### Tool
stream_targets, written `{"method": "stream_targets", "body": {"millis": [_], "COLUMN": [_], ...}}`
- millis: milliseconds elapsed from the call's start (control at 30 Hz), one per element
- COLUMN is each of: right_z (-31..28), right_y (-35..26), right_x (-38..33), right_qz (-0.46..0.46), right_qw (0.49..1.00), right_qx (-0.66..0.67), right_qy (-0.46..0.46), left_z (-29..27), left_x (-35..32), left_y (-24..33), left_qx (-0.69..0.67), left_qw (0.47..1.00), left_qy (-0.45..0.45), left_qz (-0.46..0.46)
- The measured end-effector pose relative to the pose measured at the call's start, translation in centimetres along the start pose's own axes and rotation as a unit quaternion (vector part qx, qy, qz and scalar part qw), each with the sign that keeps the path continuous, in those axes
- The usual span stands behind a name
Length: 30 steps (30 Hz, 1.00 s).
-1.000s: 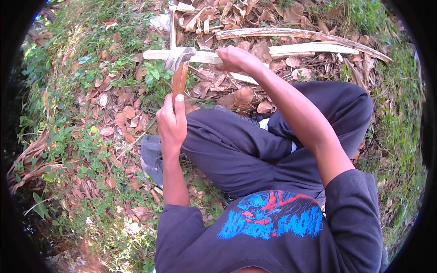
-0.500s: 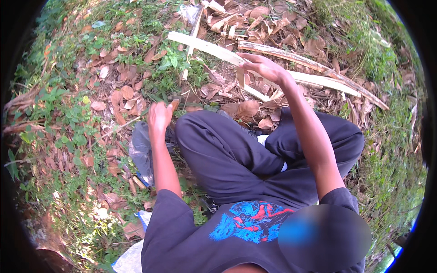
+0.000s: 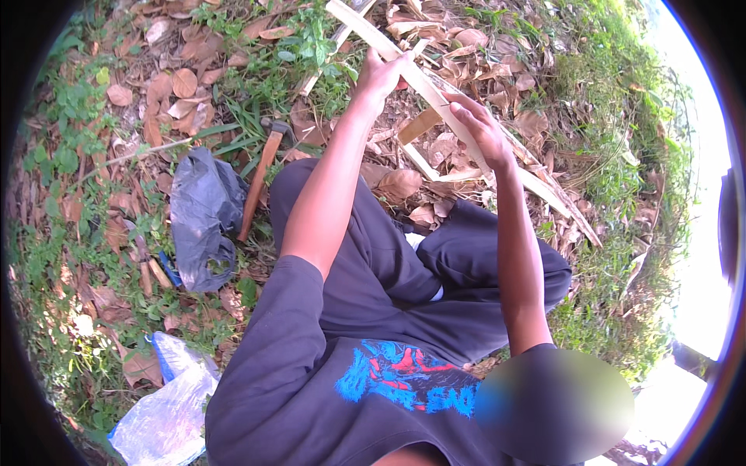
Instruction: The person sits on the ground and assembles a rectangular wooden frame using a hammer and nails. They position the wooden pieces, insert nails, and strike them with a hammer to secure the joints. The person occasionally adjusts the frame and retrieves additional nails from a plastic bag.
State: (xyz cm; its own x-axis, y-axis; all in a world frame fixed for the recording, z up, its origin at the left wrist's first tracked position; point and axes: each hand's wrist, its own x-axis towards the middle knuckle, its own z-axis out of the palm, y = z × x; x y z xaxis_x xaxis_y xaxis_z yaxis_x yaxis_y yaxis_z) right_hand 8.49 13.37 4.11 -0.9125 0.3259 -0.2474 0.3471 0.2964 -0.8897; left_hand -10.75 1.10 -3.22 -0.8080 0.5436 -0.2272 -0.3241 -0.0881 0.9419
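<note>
A long pale wooden strip [image 3: 430, 92] runs slantwise in front of my crossed legs. My left hand [image 3: 381, 76] grips it toward its far end, thumb and fingers around it. Lower down the same strip, my right hand [image 3: 483, 133] holds it with the fingers laid across. Under and beside the strip is an angular frame of light wood [image 3: 420, 161] on the leaves, partly hidden by it. A hammer [image 3: 263, 175] with a brown wooden handle lies by my left knee, its dark metal head pointing away from me.
A dark plastic bag [image 3: 203, 213] lies left of the hammer, with wooden-handled tools [image 3: 153, 269] near it. A clear plastic bag [image 3: 169, 404] is at the lower left. More wood strips [image 3: 553, 194] lie to the right, among dry leaves [image 3: 472, 37] and grass.
My left hand has left the ground by the dark bag, where the hammer now lies, and has taken hold of the wooden strip. The strip is turned more steeply. The view has shifted.
</note>
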Motion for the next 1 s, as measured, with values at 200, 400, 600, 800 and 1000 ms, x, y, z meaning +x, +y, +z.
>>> {"method": "stream_targets", "body": {"millis": [200,400,600,800,1000], "right_z": [0.6,0.6,1.3,1.9,2.8], "right_y": [-0.2,-0.6,-0.7,0.5,0.6], "right_x": [0.3,1.2,1.2,1.5,1.9], "right_qz": [0.039,0.045,-0.108,-0.173,-0.203], "right_qw": [0.999,0.998,0.983,0.966,0.949], "right_qx": [-0.006,-0.034,-0.117,-0.140,-0.166], "right_qy": [0.019,0.029,0.086,0.133,0.174], "left_z": [0.6,0.8,1.2,1.3,0.6], "left_x": [-1.7,-1.1,-1.0,-0.8,-1.6], "left_y": [1.3,0.7,-0.4,-0.7,0.3], "left_qx": [0.006,0.014,0.006,0.004,0.009], "left_qw": [1.000,1.000,0.998,0.998,0.998], "left_qy": [-0.005,-0.013,0.026,0.028,0.039], "left_qz": [-0.021,0.004,0.050,0.050,0.053]}}
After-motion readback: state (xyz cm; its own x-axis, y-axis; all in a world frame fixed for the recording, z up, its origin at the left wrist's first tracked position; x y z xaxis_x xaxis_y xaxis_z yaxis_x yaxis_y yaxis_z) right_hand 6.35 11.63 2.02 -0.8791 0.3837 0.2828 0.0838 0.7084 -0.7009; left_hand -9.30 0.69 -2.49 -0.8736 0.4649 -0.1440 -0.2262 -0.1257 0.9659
